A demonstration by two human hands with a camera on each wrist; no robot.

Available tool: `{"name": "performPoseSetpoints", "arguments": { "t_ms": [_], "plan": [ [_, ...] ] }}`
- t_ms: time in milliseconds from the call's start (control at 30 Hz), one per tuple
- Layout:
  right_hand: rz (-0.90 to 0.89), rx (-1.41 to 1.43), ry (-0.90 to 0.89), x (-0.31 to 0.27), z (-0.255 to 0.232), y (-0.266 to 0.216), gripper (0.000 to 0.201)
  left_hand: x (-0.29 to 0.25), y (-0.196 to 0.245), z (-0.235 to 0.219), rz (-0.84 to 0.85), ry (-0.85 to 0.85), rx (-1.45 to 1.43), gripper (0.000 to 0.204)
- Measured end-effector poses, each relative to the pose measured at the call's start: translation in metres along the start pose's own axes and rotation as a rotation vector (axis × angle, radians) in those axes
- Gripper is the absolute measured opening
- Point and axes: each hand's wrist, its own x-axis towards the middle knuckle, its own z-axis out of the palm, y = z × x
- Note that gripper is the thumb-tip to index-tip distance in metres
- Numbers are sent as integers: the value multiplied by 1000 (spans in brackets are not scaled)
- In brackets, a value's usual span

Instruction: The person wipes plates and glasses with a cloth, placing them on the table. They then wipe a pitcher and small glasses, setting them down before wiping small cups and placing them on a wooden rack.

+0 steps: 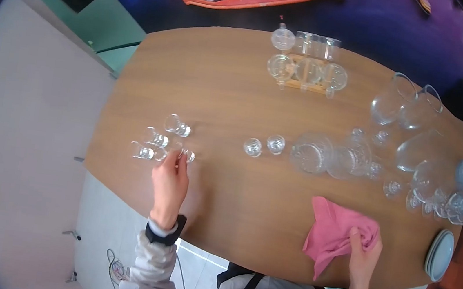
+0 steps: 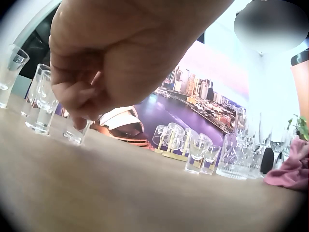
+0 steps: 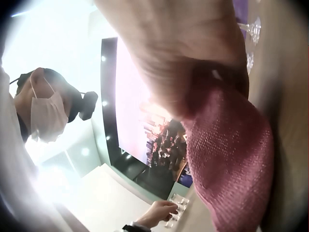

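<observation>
On the left part of the wooden table (image 1: 220, 96), my left hand (image 1: 169, 186) pinches a small shot glass (image 1: 190, 156) from above. The left wrist view shows this glass upright under the fingertips, its base right at the tabletop, its upper part hidden by the hand. Several more clear shot glasses (image 1: 178, 127) stand close beside and beyond it. At the front right, my right hand (image 1: 363, 264) grips a bunched pink cloth (image 1: 330, 228), whose loose end spreads leftward over the table. That cloth (image 3: 231, 159) hangs in folds from the curled fingers in the right wrist view.
Two small glasses (image 1: 253, 147) stand mid-table, left of large cut-glass vessels (image 1: 312, 155). Glass cups on a wooden rack (image 1: 298, 85) are at the back. Big clear glass vessels (image 1: 385, 109) and stemmed glasses crowd the right. Stacked plates (image 1: 440, 257) sit at the right edge.
</observation>
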Motion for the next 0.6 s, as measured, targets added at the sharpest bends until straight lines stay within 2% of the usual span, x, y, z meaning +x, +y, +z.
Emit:
{"name": "performPoseSetpoints", "arguments": {
  "t_ms": [67,133,200,267,300,367,400,433,467,500,533,600],
  "plan": [
    [-138,196,213,-5,11,-15,21,-19,32,-10,-31,-60,-67,11],
    [-130,415,207,-20,32,-26,26,-42,60,-8,-359,-379,-514,16],
    [-498,515,-150,-24,61,-49,30,-69,80,10,-432,-588,-893,17],
    [-803,-109,-144,-5,81,-56,29,-90,97,26,-411,-768,-1179,15],
    [-801,-125,-129,-5,90,-51,29,-99,106,30,-410,-805,-1227,15],
    [-500,74,-169,-4,103,-37,28,-105,120,34,-403,-837,-1281,15],
    [-502,71,-170,0,102,-22,28,-107,124,34,-288,-837,-1153,14],
    [-371,97,-244,4,96,-3,31,-108,126,34,-179,-834,-1019,12],
    [-236,125,-315,5,94,-2,37,-108,126,33,-185,-836,-1017,12],
    [-157,197,-314,2,89,-11,52,-106,126,34,33,-787,-908,12],
    [-156,199,-312,1,90,-9,52,-104,127,35,249,-731,-794,12],
    [70,406,-307,1,89,-3,60,-103,130,34,310,-706,-767,14]
  ]
}}
